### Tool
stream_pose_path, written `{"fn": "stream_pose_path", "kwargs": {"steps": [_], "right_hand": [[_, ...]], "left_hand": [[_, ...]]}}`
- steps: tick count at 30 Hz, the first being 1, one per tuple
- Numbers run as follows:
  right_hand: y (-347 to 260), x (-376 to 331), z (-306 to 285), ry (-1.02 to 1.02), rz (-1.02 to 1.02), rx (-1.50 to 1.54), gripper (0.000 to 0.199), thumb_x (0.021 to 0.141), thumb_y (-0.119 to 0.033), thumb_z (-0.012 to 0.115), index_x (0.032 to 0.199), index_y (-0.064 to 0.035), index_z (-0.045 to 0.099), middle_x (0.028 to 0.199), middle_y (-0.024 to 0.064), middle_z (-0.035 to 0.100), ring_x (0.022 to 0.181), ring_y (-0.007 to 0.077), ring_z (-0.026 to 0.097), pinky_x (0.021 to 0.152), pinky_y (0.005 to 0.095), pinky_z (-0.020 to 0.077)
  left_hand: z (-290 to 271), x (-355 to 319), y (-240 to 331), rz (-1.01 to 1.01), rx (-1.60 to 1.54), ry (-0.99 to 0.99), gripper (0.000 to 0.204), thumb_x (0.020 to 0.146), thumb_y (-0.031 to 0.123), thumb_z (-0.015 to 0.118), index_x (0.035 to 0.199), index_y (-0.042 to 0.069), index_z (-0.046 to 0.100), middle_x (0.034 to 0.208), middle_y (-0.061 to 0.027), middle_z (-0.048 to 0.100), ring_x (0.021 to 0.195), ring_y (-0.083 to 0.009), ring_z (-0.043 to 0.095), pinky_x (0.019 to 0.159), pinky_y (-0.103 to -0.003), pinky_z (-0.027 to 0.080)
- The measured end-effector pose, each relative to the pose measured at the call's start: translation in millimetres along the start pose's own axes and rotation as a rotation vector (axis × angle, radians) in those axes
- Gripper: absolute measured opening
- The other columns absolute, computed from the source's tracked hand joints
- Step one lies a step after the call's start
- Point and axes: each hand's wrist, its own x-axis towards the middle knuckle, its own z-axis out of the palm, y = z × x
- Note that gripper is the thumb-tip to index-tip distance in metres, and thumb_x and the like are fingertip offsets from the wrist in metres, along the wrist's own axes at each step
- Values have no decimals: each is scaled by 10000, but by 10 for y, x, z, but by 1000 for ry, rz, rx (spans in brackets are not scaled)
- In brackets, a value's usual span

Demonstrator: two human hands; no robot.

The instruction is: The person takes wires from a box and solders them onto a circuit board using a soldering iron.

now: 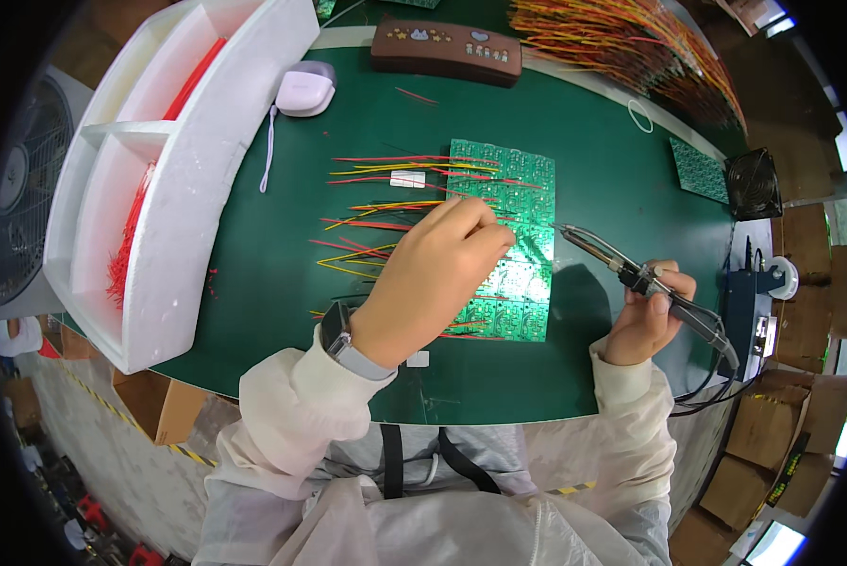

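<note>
My left hand (437, 264) lies over a green circuit board panel (529, 283), its fingers closed in a pinch near the middle of the panel. What sits between the fingertips is hidden. Thin red, yellow and black wires (371, 172) stretch leftward from the panel in rows, some passing beneath my left hand. On the right, my right hand (645, 321) is closed around a soldering iron (638, 279) with a thin feed tube along it. The iron's tip points left, close to the panel's right edge. Whether it touches the panel I cannot tell.
A white foam tray (183, 189) with red wires stands at the left. Farther back are a lilac case (305, 90), a brown pencil case (445, 52) and a large wire bundle (631, 47). A small fan (754, 184) and a solder spool (780, 278) are at the right.
</note>
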Motion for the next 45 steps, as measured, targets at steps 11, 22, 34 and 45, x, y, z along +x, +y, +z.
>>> {"fn": "stream_pose_path", "kwargs": {"steps": [11, 22, 34, 45], "right_hand": [[66, -4, -38, -73, -25, -64, 385, 739, -374, 558, 810, -21, 421, 641, 92, 425, 508, 120, 378, 437, 217, 306], [59, -47, -61, -149, 9, -74, 327, 706, -318, 538, 807, -34, 410, 655, 83, 401, 577, 156, 374, 530, 264, 316], [60, -18, -48, -174, 2, -78, 325, 704, -312, 530, 817, -29, 419, 667, 93, 409, 575, 153, 371, 537, 265, 317], [41, -20, -43, -140, 16, -67, 361, 711, -357, 558, 812, -36, 425, 651, 78, 403, 559, 147, 366, 523, 262, 309]], "left_hand": [[63, 36, -102, 114, 42, -61, 136, 640, -16, 620, 755, 2, 550, 718, -62, 485, 650, -206, 503, 558, -295, 426], [125, 23, -83, 105, 51, -14, 193, 577, -74, 622, 730, 15, 545, 691, -58, 477, 596, -193, 500, 505, -281, 417], [121, 16, -61, 23, 16, -30, 176, 595, -80, 616, 727, 10, 542, 702, -56, 475, 552, -170, 493, 469, -267, 394], [42, 70, -61, -73, -56, -150, 144, 623, -45, 606, 728, 25, 538, 717, -46, 484, 577, -141, 497, 489, -246, 400]]}}
